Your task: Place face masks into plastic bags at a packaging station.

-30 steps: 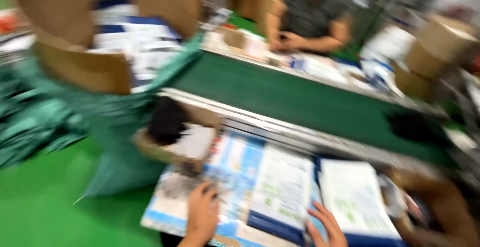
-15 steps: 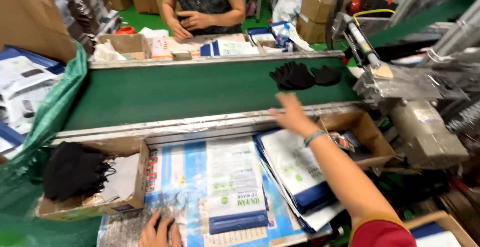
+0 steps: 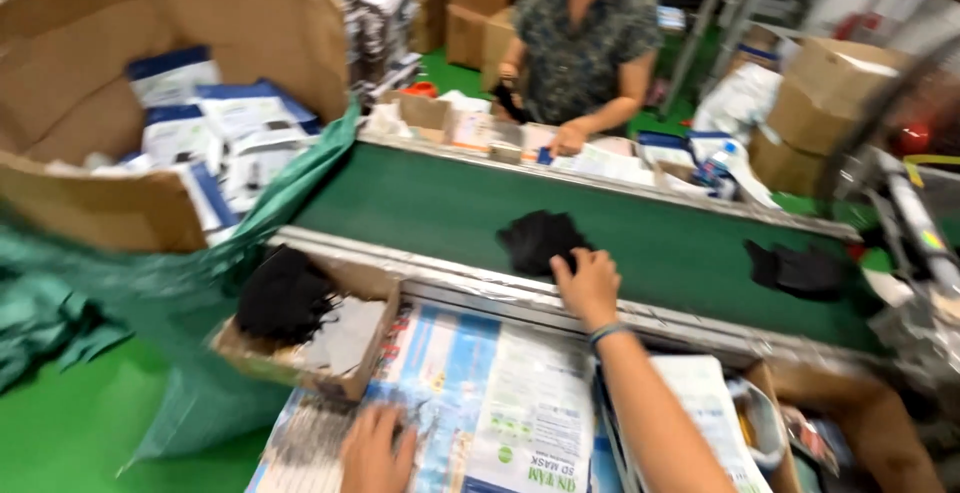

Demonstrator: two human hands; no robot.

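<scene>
My right hand reaches over the metal rail onto the green conveyor belt, its fingertips touching a pile of black masks. My left hand lies flat on the printed blue and white pouches spread on the table before me. A second pile of black masks lies further right on the belt. A small cardboard box at my left holds more black masks and white sheets.
A person in a patterned shirt works across the belt, with small boxes and pouches before them. A big cardboard bin of pouches stands at the left, with green sheeting under it. Stacked cartons stand at the back right.
My right hand has drawn back left from the far masks and now rests on the nearer black pile. The view swung left, so the big bin shows again. My left hand stays on the pouches.
</scene>
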